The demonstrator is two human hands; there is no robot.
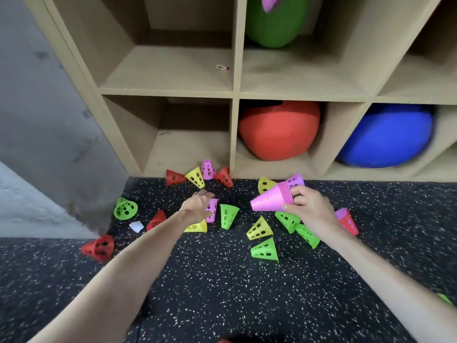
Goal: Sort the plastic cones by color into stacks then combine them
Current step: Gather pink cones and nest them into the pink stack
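My right hand [310, 206] grips a stack of nested pink cones [273, 198], held on its side with the wide mouth toward the left. My left hand [196, 204] is closed around a single pink cone [212, 209] just above the floor. Scattered on the speckled floor lie several loose cones: green ones [228, 215] [125, 208] [265, 250], yellow ones [259, 229] [196, 177], red ones [99, 247] [174, 177]. Another pink cone [208, 169] stands upright by the shelf. A pink-and-red cone pair [347, 220] lies right of my right wrist.
A wooden cubby shelf [236, 95] stands straight ahead, holding a red ball [278, 131], a blue ball [385, 137] and a green ball [274, 21]. A grey wall [44, 120] closes the left side. A small white scrap [136, 226] lies among the cones.
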